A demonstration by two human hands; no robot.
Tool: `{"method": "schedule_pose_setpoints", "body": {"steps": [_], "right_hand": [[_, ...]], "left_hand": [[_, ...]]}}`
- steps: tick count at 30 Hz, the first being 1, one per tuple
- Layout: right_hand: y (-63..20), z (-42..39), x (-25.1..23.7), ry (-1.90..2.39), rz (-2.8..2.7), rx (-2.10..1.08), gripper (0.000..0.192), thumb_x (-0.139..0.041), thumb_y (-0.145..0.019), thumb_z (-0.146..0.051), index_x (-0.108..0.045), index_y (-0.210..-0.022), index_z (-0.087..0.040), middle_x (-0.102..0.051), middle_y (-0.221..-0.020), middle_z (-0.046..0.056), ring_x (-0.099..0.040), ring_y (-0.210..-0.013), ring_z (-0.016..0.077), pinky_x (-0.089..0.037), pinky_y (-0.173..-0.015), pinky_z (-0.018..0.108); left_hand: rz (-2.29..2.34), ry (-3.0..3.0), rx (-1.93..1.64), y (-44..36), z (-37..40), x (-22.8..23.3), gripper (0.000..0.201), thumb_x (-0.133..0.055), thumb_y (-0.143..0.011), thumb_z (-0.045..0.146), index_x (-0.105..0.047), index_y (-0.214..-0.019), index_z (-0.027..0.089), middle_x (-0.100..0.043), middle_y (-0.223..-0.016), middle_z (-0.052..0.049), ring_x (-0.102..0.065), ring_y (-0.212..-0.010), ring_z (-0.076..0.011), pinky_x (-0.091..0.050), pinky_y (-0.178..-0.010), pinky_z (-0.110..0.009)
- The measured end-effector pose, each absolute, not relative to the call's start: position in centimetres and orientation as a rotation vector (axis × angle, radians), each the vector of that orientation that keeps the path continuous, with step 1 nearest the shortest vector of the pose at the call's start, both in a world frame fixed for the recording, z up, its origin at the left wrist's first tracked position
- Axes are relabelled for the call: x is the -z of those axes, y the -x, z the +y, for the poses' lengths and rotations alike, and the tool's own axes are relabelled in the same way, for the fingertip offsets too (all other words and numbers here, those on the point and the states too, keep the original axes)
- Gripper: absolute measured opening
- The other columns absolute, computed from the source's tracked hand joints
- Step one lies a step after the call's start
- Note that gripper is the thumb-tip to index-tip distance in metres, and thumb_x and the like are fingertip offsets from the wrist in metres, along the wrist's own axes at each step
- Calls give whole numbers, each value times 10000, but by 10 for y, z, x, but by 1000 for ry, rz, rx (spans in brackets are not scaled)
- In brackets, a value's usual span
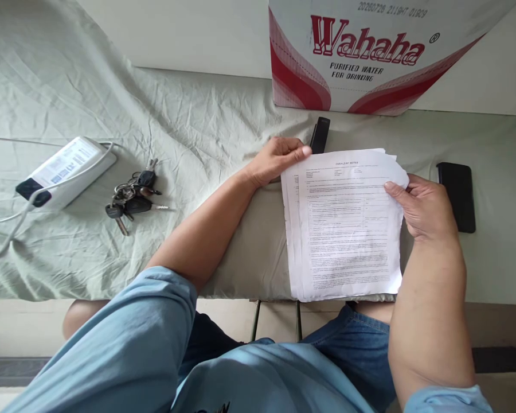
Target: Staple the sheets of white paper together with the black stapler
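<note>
A stack of printed paper sheets (348, 229) is held up in front of me, its edges slightly uneven and its right side ragged. My left hand (279, 158) pinches the top left corner, thumb on the printed face. On the right edge, near the top corner, my right hand (425, 203) grips the stack with its thumb on top and the other fingers behind. Just beyond my left thumb lies a narrow black object (320, 135) that looks like a stapler, its near end hidden by the paper.
A large Wahaha water carton (370, 86) stands at the back. Right of my right hand lies a black phone (456, 198). To the left are a bunch of keys (135, 198) and a white box-shaped device (71, 172) with a cable. A wrinkled green cloth (223, 115) covers the table.
</note>
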State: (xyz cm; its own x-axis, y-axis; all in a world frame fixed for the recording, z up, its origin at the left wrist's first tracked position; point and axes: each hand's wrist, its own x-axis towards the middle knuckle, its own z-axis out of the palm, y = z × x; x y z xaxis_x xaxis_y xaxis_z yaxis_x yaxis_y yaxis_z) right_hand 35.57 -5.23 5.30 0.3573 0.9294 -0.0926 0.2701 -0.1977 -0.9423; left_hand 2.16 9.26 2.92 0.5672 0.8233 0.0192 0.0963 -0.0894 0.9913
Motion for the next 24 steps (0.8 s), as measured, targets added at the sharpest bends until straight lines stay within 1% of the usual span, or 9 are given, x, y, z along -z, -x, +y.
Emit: {"method": "schedule_pose_setpoints", "body": {"steps": [2, 4, 5, 7, 11, 14, 18, 22, 24], "right_hand": [[-353, -53, -54, 1711, -1100, -877, 468, -1094, -702, -656, -908, -901, -277, -857, -890, 0, -747, -847, 217, -679, -944, 429], [-355, -54, -57, 1708, -1118, -888, 504, -1081, -723, -698, -909, -947, -280, -888, -962, 13, -793, -934, 244, -685, -1042, 463], [-358, -56, -59, 1698, -1117, -921, 530, -1068, -741, -725, -912, -986, -282, -902, -1011, 24, -817, -1001, 260, -676, -1108, 479], [-366, -61, -64, 1691, -1074, -1029, 582, -1049, -764, -768, -913, -1059, -285, -920, -1097, 54, -846, -1142, 295, -647, -1211, 510], [-378, -66, -74, 1615, -866, -1084, 683, -1115, -620, -785, -877, -1018, -284, -921, -1197, 114, -822, -1370, 404, -671, -1208, 605], [-368, -62, -74, 1464, -827, -1069, 677, -1137, -594, -733, -858, -1020, -287, -908, -1316, 127, -758, -1504, 431, -655, -1243, 657], [-343, -50, -68, 1411, -901, -956, 551, -1158, -596, -494, -870, -1012, -276, -907, -1313, 101, -744, -1524, 394, -530, -1396, 664], [-339, -47, -70, 1265, -990, -567, 402, -1123, -650, -510, -881, -890, -298, -916, -1181, 54, -787, -1463, 398, -452, -1447, 694], [-345, -51, -73, 1228, -1030, -511, 420, -1136, -641, -549, -894, -894, -317, -921, -1158, 42, -795, -1457, 415, -447, -1446, 714]], "left_hand": [[814, -1717, -673, -19, 95, -29, 519, -945, -884, 689, -797, -887, 192, -745, -798, -24, -642, -735, -150, -436, -635, -303], [819, -1741, -717, -18, 99, -22, 443, -961, -877, 604, -799, -872, 192, -735, -786, -15, -667, -769, -158, -474, -674, -296], [821, -1697, -779, -17, 101, -17, 447, -957, -888, 612, -791, -871, 198, -726, -779, -11, -674, -770, -160, -488, -682, -294], [820, -1522, -985, -17, 108, -4, 551, -952, -890, 722, -745, -864, 212, -693, -774, -12, -679, -751, -168, -502, -664, -300], [823, -1304, -1266, -18, 123, 19, 691, -896, -888, 895, -690, -938, 238, -655, -814, -4, -707, -791, -183, -536, -695, -306], [874, -1250, -1366, -20, 128, 23, 745, -864, -872, 958, -681, -983, 245, -683, -881, -13, -751, -923, -209, -580, -792, -319], [883, -1255, -1369, -18, 126, 18, 748, -857, -864, 964, -711, -1034, 251, -743, -977, -35, -790, -1073, -255, -626, -901, -363], [784, -1381, -1288, -4, 128, 11, 657, -875, -883, 886, -746, -1054, 265, -753, -1004, -37, -829, -1147, -309, -663, -946, -444], [759, -1405, -1249, 3, 128, 7, 650, -886, -874, 874, -757, -1051, 262, -754, -1007, -44, -844, -1176, -337, -678, -940, -466]]}}
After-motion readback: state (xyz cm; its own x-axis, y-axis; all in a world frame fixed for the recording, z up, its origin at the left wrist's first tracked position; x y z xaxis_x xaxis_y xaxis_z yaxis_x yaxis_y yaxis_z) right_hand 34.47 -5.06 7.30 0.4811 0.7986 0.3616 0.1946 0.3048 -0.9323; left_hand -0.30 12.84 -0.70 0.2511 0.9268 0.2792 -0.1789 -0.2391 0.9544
